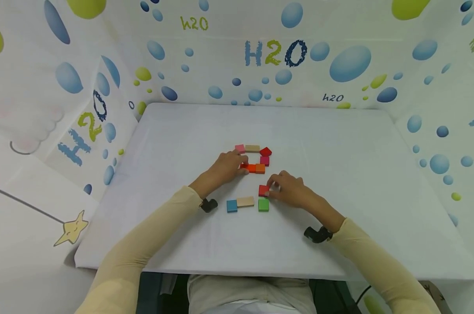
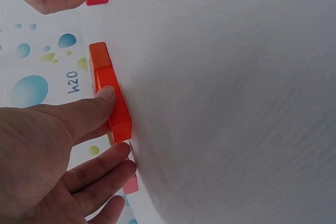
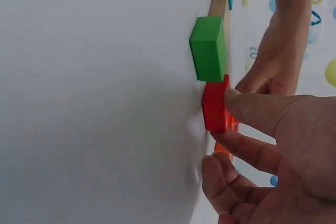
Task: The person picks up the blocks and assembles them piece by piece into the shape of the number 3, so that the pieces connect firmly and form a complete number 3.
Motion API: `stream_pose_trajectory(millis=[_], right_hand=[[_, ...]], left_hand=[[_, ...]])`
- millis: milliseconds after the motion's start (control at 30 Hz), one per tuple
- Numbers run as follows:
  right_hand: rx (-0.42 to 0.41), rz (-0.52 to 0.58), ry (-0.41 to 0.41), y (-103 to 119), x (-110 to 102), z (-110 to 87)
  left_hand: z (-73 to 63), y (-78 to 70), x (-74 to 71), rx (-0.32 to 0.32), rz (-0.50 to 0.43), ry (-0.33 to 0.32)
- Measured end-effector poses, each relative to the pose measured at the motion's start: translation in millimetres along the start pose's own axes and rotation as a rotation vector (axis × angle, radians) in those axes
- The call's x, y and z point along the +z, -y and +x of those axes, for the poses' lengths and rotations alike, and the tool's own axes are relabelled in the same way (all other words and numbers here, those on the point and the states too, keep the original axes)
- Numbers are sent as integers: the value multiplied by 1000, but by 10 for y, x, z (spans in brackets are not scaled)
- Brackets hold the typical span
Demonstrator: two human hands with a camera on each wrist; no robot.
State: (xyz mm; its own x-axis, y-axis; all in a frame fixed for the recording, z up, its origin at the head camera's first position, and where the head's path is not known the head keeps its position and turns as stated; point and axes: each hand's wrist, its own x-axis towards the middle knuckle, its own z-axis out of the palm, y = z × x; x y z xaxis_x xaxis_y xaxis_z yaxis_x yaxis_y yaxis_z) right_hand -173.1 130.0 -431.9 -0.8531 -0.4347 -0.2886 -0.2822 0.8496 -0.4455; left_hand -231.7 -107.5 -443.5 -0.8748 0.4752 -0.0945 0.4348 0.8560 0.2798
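Note:
With thumb and index finger my left hand (image 1: 226, 166) pinches a long orange-red block (image 2: 122, 111) that lies on the table. Touching its right end is an orange block (image 1: 260, 168). My right hand (image 1: 290, 189) holds a red block (image 3: 214, 106) between thumb and index finger, its other fingers bent beside it. Just nearer the person is a green block (image 1: 263, 205). To the green block's left, across a small gap, a plain wooden block (image 1: 245, 202) adjoins a blue block (image 1: 231, 206).
Beyond the left hand, a pink block (image 1: 240, 148), another wooden block (image 1: 252, 148), a red pentagon-shaped block (image 1: 266, 151) and a crimson block (image 1: 264, 161) form a bent row. The white-covered table (image 1: 358, 152) meets patterned curtains (image 1: 229, 52) at its back and sides.

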Motion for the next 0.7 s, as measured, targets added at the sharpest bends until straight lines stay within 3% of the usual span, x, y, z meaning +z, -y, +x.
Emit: stream_pose_trajectory(millis=[333,700], right_hand=[[21,-4,-132,-109,4,150],[19,-2,-150,-121,5,225]], left_hand=[[0,-1,19,-6,8,5],[3,2,22,-11,8,-1]])
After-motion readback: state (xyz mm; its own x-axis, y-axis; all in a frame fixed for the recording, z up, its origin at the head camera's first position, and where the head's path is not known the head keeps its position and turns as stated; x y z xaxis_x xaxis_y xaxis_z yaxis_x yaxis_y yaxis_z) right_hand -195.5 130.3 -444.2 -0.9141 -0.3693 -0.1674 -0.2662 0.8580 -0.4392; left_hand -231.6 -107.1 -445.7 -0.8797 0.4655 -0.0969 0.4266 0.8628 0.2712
